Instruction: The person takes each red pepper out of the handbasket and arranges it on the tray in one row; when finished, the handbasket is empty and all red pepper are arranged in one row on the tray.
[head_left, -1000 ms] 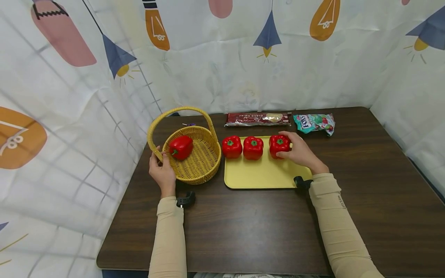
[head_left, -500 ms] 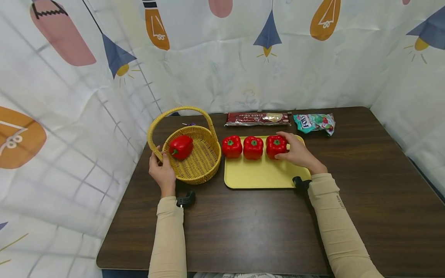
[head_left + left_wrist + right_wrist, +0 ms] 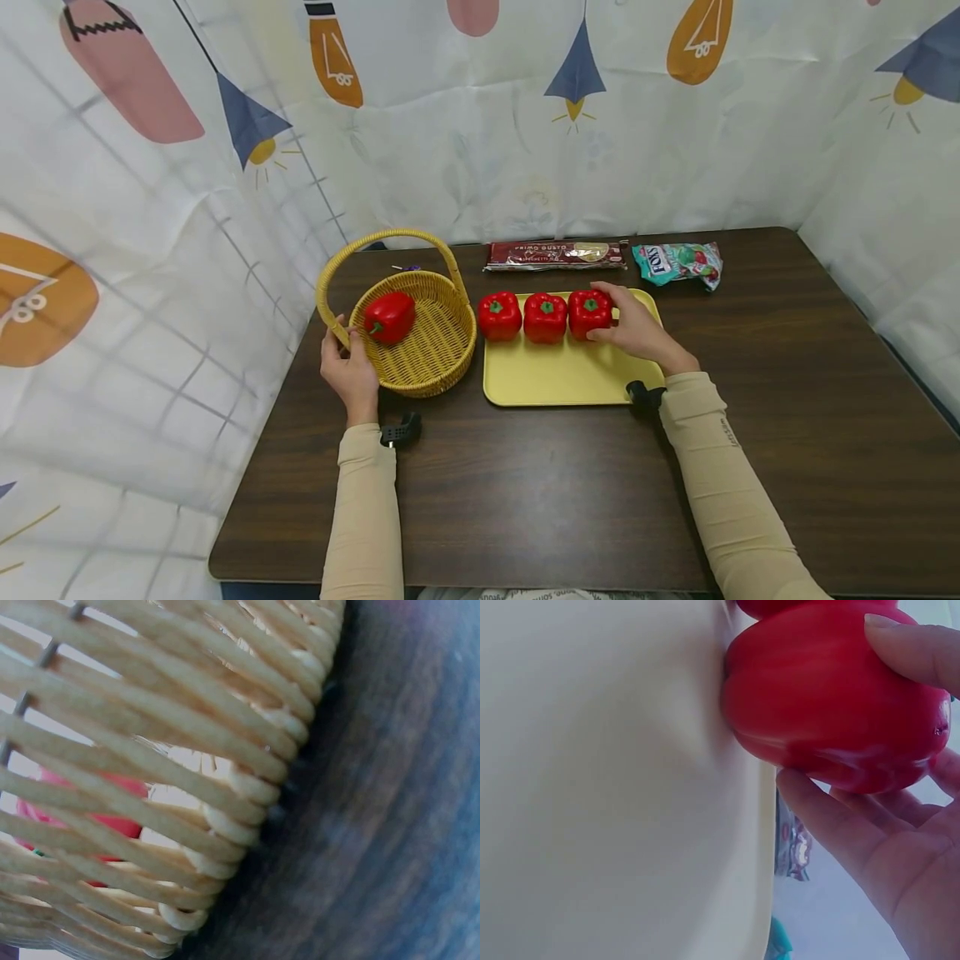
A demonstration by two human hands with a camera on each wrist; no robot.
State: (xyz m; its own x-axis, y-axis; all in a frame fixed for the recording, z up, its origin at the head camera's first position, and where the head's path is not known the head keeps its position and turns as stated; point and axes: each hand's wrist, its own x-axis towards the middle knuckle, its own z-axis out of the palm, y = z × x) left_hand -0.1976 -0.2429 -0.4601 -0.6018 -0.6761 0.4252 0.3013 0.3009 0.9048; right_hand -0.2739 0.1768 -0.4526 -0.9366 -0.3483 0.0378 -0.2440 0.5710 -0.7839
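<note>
On the yellow tray (image 3: 555, 377), three red bell peppers stand in a row along the back. My right hand (image 3: 637, 327) holds the rightmost bell pepper (image 3: 588, 313), thumb on one side and fingers on the other, as the right wrist view shows. Beside it are the middle bell pepper (image 3: 545, 318) and the left bell pepper (image 3: 499, 316). My left hand (image 3: 351, 375) grips the yellow wicker basket (image 3: 450, 367) where its handle meets the left rim. Another bell pepper (image 3: 390, 317) lies on its side inside. The left wrist view shows only woven wall (image 3: 187, 727) and tabletop.
Behind the tray lie a dark red spaghetti packet (image 3: 555, 255) and a green snack bag (image 3: 678, 264). A small purple item (image 3: 407, 268) sits behind the basket. The brown table (image 3: 525, 500) meets a printed curtain (image 3: 480, 150) at the back.
My right hand has slid its bell pepper leftward along the tray, closing the gap to the middle one. The left hand and basket have stayed put.
</note>
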